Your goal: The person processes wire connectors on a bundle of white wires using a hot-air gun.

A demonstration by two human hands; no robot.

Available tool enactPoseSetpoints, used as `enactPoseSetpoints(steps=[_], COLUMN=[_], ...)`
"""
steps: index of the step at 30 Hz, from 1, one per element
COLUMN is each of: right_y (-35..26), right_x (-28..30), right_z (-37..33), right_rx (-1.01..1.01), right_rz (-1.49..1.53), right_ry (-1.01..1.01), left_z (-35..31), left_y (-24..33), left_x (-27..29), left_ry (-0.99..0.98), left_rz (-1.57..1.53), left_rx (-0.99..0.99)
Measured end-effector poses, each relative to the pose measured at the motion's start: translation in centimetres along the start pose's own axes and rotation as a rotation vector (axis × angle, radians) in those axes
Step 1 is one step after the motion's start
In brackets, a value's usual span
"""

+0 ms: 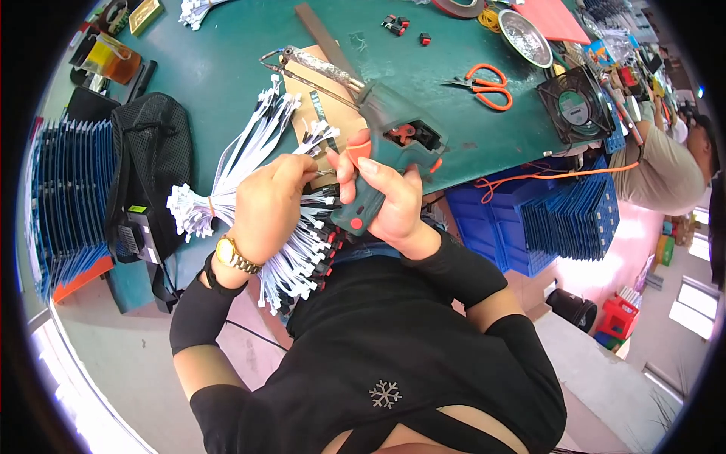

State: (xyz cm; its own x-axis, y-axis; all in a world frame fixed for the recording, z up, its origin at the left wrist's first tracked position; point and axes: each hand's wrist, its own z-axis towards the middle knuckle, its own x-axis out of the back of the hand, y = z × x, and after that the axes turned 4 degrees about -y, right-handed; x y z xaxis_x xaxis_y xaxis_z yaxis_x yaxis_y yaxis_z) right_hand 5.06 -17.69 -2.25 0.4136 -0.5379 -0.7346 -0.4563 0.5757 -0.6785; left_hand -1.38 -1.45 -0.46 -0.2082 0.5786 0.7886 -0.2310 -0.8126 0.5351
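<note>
**Soldering gun in the right hand, tip aimed far left!**

And here it is: the green soldering gun sits in the right hand, held up over the near edge of the green desk. Its long axis runs on a slant, from the body at lower right to the metal tip at upper left, so it points away from the person and toward their left. The handle angles back toward the person's lap.

Look at that grip! The right fingers are wrapped closed around the handle, just by the orange trigger, with the thumb across the near side. The body and barrel reach out beyond them.

Over to the left hand, in close beside the handle: its fingertips are bunched together at the wire ends, though whether they pinch a wire I cannot tell. The white wire bundle fans out around this hand, and more white cables with connectors spread below it.

Beneath the barrel lies a tan board, a dark bar running off beyond it. Out to the right, orange-handled scissors rest well apart, and a black fan stands at the edge.
</note>
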Motion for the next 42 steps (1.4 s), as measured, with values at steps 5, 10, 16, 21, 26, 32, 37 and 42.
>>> enactPoseSetpoints(steps=[5, 10, 16, 21, 26, 32, 37, 42], right_y=[0.4, 0.4, 0.6, 0.5, 0.9, -1.4, -3.9, -4.2], right_x=[0.5, 0.3, 0.4, 0.3, 0.5, 1.2, 3.0, 3.9], right_z=[0.1, 0.1, 0.2, -0.2, -1.0, -4.5, -8.6, -12.3], right_rx=[0.056, 0.082, 0.081, 0.105, 0.229, 0.244, 0.086, 0.084], right_rz=[-0.041, -0.05, -0.044, -0.051, -0.092, -0.344, -0.906, -1.434], right_ry=[-0.085, -0.08, -0.063, -0.051, -0.05, -0.148, -0.194, -0.029], left_z=[0.8, 0.9, 0.6, 0.8, 0.8, 1.0, 0.9, 0.7], left_y=[0.1, 0.2, 0.0, 0.4, 0.6, 0.6, 0.6, 0.1], left_x=[0.3, 0.3, -0.4, -0.5, -0.6, -0.7, -0.5, -0.7], left_ry=[-0.003, -0.121, -0.088, 0.011, 0.005, 0.02, 0.008, 0.018], left_rz=[-0.164, -0.293, -0.282, -0.169, -0.212, -0.222, -0.204, -0.189], left_rx=[0.11, 0.292, 0.301, 0.13, 0.215, 0.227, 0.223, 0.206])
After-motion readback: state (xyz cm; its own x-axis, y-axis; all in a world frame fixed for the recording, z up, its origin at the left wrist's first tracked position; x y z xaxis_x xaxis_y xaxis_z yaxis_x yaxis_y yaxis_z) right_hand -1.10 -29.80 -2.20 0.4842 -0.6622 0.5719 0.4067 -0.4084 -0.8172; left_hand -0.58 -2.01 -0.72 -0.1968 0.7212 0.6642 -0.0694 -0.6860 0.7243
